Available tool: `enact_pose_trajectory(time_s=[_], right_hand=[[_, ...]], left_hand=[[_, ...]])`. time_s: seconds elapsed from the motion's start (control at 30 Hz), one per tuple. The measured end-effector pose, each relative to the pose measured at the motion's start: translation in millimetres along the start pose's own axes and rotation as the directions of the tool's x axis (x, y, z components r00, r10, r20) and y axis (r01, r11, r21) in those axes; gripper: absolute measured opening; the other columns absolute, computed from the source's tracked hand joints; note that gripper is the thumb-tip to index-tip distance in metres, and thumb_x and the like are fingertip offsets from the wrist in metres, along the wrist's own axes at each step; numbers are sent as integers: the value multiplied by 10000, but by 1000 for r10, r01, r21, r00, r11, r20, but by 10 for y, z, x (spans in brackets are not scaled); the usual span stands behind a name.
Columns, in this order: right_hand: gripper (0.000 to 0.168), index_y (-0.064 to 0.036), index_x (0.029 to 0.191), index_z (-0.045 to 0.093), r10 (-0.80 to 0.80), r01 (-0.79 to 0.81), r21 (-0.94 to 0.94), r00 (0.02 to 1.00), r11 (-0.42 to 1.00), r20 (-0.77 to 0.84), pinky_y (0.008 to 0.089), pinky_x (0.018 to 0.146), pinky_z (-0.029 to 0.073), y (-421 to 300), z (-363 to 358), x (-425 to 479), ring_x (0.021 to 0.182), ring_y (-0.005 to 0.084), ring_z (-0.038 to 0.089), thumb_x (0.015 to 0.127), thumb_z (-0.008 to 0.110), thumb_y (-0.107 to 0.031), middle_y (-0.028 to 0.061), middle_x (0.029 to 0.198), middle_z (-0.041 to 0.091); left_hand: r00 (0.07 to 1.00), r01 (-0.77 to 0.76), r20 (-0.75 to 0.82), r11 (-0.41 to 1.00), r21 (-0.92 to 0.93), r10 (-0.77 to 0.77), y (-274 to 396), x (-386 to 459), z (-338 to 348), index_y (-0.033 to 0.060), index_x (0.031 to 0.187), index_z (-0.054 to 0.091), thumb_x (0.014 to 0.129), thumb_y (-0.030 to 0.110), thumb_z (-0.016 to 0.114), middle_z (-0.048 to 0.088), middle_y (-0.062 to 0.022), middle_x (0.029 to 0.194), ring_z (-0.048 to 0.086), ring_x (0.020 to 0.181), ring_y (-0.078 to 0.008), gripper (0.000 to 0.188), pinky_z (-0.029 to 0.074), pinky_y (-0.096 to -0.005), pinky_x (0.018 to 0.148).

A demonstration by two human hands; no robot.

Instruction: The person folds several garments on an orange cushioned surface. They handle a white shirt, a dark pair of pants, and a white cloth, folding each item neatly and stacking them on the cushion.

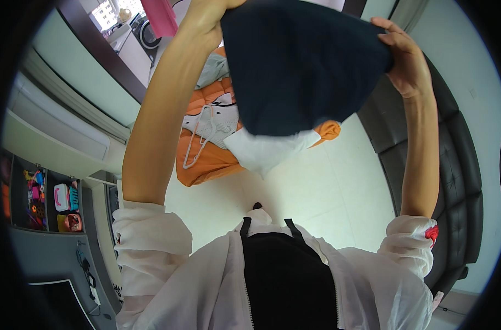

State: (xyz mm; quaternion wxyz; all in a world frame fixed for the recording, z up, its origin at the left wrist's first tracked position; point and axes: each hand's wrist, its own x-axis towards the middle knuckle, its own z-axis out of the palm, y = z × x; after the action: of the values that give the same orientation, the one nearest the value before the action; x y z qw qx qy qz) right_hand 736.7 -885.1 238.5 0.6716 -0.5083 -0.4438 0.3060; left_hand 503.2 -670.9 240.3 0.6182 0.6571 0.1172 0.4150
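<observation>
A dark navy cloth (304, 70), perhaps a garment, is stretched between my raised hands. My left hand (217, 12) grips its upper left corner; part of that hand is cut off by the picture's top edge. At its right edge, my right hand (403, 53) pinches the fabric between thumb and fingers. Behind and below the cloth lies an orange quilted piece (209, 165), with a white clothes hanger (199, 138), a white and grey knitted-looking item (223, 123), a grey-green cloth (213, 70) and a white cloth (271, 150) on it.
A black tufted leather sofa (456, 165) runs along the right. On the left are open shelves with toys (36, 198), a dark screen (56, 305) and cables (87, 272). A washing machine (148, 34) and a hanging pink cloth (159, 16) show beyond a doorway. Pale floor (324, 185) lies below.
</observation>
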Motion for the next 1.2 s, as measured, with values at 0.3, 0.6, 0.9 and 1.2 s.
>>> enact_pose_trajectory(time_s=[0.3, 0.6, 0.9, 1.2], right_hand=[[368, -34, 985, 581, 64, -64, 5, 995, 998, -70, 184, 722, 404, 1585, 143, 103, 810, 53, 495, 634, 499, 42, -14, 949, 532], [316, -90, 862, 549, 732, -733, -89, 680, 675, -43, 207, 533, 358, 4393, 127, -1408, 610, 72, 446, 603, 507, 86, -27, 705, 472], [298, -62, 987, 485, 911, -900, 159, 412, 406, 2, 283, 798, 460, 4751, -387, -941, 941, 165, 550, 745, 658, -61, 82, 1038, 553], [783, 26, 1267, 327, 892, -924, -35, 377, 381, -249, 306, 927, 404, 5561, -3, 781, 1086, 260, 491, 657, 788, -144, 208, 1202, 456]], left_hand=[[977, 101, -202, 977, 189, -62, -1493, -359, -394, 56, 926, 607, 806, 95, 627, 537, 27, 855, 470, 744, -56, 128, 360, -179, 663], [698, 694, -68, 651, 307, -713, -4135, -2689, -868, 39, 758, 513, 704, -48, 598, 540, -16, 780, 497, 753, -115, 132, 413, -247, 705], [398, 909, -223, 348, 230, -890, -4290, -2681, -853, 46, 1069, 369, 716, 24, 700, 544, -118, 937, 541, 862, -189, 484, 448, -296, 753], [208, 950, -364, 276, -144, -908, -4608, -1738, -648, -48, 1184, 428, 767, 9, 654, 605, -149, 1026, 584, 942, -202, 477, 458, -287, 858]])
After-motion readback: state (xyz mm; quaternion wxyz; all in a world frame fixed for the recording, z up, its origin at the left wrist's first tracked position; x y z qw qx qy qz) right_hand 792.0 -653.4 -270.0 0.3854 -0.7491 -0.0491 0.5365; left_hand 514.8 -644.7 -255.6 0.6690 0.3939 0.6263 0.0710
